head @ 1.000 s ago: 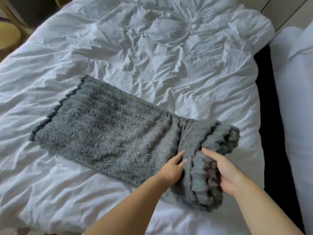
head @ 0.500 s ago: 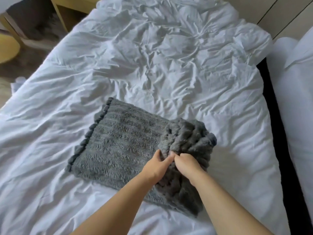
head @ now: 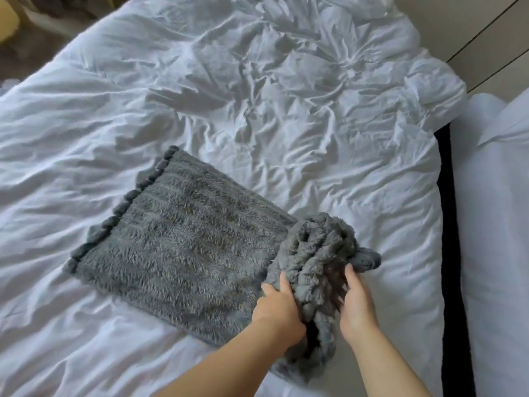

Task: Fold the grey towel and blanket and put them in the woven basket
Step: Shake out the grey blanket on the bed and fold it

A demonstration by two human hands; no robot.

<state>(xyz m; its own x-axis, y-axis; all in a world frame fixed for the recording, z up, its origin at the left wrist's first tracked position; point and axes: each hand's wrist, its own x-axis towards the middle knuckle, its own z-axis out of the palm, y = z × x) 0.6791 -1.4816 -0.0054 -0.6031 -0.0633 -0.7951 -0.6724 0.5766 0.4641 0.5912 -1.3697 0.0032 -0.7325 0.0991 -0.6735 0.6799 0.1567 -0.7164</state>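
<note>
A fluffy grey blanket lies on the white bed, its left part flat with a bobbled edge at the far left. Its right end is bunched into a thick roll. My left hand grips the roll's left side, thumb up along the fabric. My right hand holds the roll's right side with fingers dug into the pile. No basket and no separate towel are in view.
A crumpled white duvet covers the whole bed. A dark gap runs along the bed's right edge, with more white bedding beyond it. Floor and a yellow object show at the top left.
The roll at the blanket's right end has been gathered and moved; my hands came together on it half a second ago and have now parted to either side of it.
</note>
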